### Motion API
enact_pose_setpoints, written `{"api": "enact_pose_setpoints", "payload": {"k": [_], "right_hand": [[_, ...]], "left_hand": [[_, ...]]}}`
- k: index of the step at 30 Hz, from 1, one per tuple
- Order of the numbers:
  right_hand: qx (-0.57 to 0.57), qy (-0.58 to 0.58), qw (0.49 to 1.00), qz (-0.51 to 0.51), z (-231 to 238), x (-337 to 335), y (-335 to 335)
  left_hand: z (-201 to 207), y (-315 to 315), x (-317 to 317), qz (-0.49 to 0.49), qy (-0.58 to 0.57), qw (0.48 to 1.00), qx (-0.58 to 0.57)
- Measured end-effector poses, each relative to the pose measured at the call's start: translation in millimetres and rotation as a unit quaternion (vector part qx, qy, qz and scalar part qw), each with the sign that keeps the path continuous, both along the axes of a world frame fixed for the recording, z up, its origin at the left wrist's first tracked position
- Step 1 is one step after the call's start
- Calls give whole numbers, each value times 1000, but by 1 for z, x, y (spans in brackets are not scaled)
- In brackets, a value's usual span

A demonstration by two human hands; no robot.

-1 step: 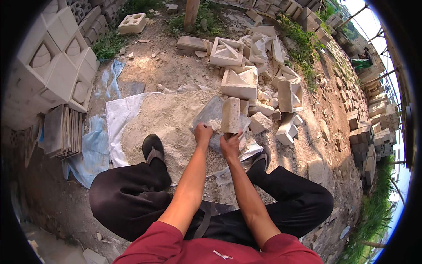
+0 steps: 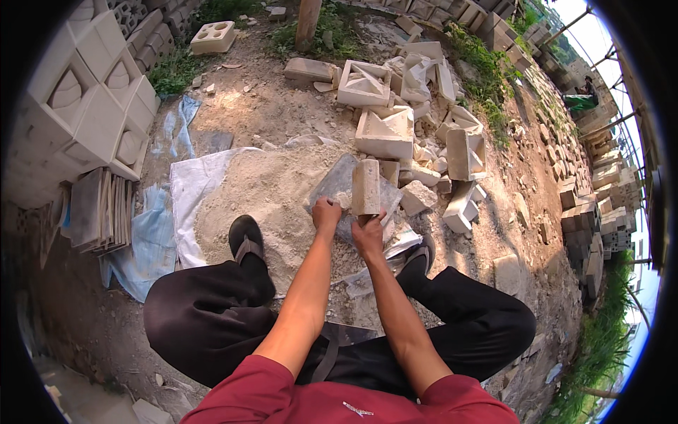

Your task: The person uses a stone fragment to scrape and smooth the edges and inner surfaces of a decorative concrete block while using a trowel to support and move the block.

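My right hand (image 2: 369, 233) is closed round the dark lower end of a long, pale, dusty block-shaped tool (image 2: 366, 187), perhaps a mallet; its exact kind is unclear. The tool stands out beyond my fingers, over a grey sheet (image 2: 328, 180). To its left, my left hand (image 2: 327, 214) is closed, fingertips pinched at a small pale lump of stone (image 2: 343, 200) on the sheet. Crushed pale rubble (image 2: 265, 191) spreads beneath and to the left, on a white sack cloth (image 2: 194, 187).
Broken, hollow cast blocks (image 2: 385, 134) lie heaped beyond my right hand, near a loose chunk (image 2: 418, 198). Stacked pale blocks (image 2: 99, 106), upright thin boards (image 2: 109, 212) and blue plastic sheeting (image 2: 152, 240) are at left. A wooden post (image 2: 307, 25) stands at the back. My sandalled feet flank the rubble.
The pale block-shaped tool in my right hand has shifted slightly left and tilted a little. My left hand has stayed in place.
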State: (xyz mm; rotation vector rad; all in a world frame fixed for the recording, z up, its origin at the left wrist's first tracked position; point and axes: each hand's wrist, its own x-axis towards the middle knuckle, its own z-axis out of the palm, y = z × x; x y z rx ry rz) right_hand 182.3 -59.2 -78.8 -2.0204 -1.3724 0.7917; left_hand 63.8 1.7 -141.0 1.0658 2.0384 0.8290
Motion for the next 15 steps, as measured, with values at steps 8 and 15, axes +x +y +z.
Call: {"api": "enact_pose_setpoints", "payload": {"k": [8, 15], "right_hand": [[75, 3, 997, 10, 22, -9, 10], [31, -98, 992, 79, 0, 2, 2]], "left_hand": [[0, 0, -13, 11, -78, 997, -21], [1, 2, -4, 19, -56, 998, -29]]}}
